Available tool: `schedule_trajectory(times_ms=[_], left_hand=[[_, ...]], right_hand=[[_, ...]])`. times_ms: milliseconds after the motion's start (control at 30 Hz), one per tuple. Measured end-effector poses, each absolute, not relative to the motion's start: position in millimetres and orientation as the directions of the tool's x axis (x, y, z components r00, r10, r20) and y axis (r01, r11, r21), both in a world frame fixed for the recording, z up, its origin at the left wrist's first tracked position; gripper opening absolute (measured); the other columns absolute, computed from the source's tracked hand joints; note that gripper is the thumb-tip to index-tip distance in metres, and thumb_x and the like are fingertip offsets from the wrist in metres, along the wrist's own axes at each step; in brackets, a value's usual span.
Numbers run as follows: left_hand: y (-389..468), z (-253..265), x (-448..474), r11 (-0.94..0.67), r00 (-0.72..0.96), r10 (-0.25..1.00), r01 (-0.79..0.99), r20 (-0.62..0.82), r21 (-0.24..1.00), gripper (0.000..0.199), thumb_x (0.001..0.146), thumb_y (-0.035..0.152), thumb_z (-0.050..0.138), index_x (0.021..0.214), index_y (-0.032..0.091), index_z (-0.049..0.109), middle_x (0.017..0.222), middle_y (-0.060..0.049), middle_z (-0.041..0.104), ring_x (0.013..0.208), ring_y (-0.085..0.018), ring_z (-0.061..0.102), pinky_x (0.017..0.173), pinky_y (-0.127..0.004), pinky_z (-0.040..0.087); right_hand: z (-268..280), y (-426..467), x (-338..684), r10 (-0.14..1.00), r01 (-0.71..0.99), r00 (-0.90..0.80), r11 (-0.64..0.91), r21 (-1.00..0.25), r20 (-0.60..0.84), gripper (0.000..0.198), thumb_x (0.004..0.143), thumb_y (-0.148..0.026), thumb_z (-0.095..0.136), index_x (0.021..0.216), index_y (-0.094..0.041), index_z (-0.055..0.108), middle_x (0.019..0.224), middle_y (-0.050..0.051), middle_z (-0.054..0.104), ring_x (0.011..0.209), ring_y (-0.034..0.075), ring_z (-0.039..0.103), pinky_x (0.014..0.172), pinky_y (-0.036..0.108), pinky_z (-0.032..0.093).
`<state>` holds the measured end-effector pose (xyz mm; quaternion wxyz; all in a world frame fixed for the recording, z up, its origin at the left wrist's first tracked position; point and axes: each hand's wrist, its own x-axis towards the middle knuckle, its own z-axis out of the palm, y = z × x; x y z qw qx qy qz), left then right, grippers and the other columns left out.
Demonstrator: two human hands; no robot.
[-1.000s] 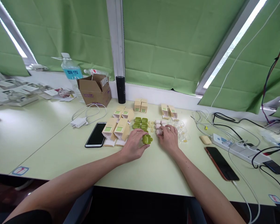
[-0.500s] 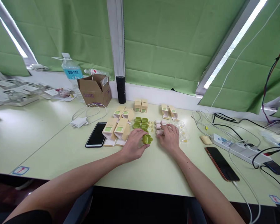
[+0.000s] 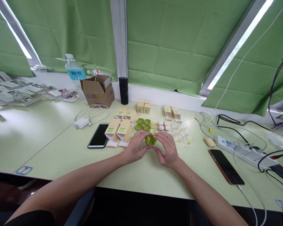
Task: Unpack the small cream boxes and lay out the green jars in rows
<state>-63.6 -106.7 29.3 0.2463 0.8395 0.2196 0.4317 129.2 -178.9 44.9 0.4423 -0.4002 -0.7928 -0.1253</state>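
Note:
My left hand (image 3: 137, 146) pinches a small green container (image 3: 150, 140) from the left, thumb and fingers closed on its side. From the right, the thumb and fingertips of my right hand (image 3: 167, 150) meet the same container. Its open hollow faces up toward me. Just beyond it stand several similar green containers (image 3: 147, 121) in rows. Small yellowish pieces (image 3: 155, 124) lie beside them, followed by several pale pink rounded pieces (image 3: 160, 128), one partly hidden behind my right hand. Clear plastic cups (image 3: 184, 131) with yellow bits sit farther right.
Open cream cartons (image 3: 124, 129) and a phone (image 3: 98, 135) lie left of my hands. More cartons (image 3: 143, 107), a black bottle (image 3: 123, 91) and a cardboard box (image 3: 97, 91) stand behind. On the right are another phone (image 3: 226, 166), a power strip (image 3: 240, 149) and tangled cables.
My right hand has moved left and toward me, from the pale pink pieces to the green container in my left hand. The pink pieces now show more fully.

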Motion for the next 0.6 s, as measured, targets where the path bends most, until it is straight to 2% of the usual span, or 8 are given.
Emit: schedule_trajectory(times_ms=[200, 400, 600], left_hand=[[-103.9, 24.0, -64.4, -0.778, 0.560, 0.566, 0.119, 0.606, 0.617, 0.054, 0.093, 0.028, 0.068, 0.145, 0.026, 0.051, 0.126, -0.010, 0.065, 0.120, -0.026, 0.060, 0.104, -0.046, 0.053], [-104.0, 24.7, -63.2, -0.819, 0.582, 0.502, 0.083, 0.640, 0.568, 0.058, 0.095, 0.035, 0.067, 0.149, 0.025, 0.047, 0.128, -0.012, 0.066, 0.121, -0.027, 0.059, 0.105, -0.048, 0.052], [-105.9, 24.1, -64.5, -0.841, 0.572, 0.490, 0.111, 0.658, 0.530, 0.066, 0.095, 0.033, 0.066, 0.155, 0.027, 0.039, 0.127, -0.013, 0.065, 0.120, -0.028, 0.058, 0.102, -0.050, 0.053]], right_hand=[[44.3, -180.8, 124.8, 0.535, 0.685, -0.312, 0.699, -0.204, 0.786, 0.065, 0.090, -0.012, 0.057, 0.152, -0.023, 0.040, 0.133, 0.017, 0.063, 0.124, 0.033, 0.061, 0.097, 0.057, 0.058], [42.5, -181.2, 125.9, 0.566, 0.658, -0.272, 0.699, -0.279, 0.778, 0.064, 0.092, -0.011, 0.057, 0.152, -0.024, 0.040, 0.135, 0.016, 0.063, 0.128, 0.031, 0.061, 0.101, 0.055, 0.058], [40.1, -182.0, 125.2, 0.608, 0.653, -0.230, 0.675, -0.343, 0.760, 0.063, 0.091, -0.010, 0.052, 0.150, -0.026, 0.041, 0.136, 0.014, 0.064, 0.128, 0.031, 0.061, 0.101, 0.054, 0.058]])
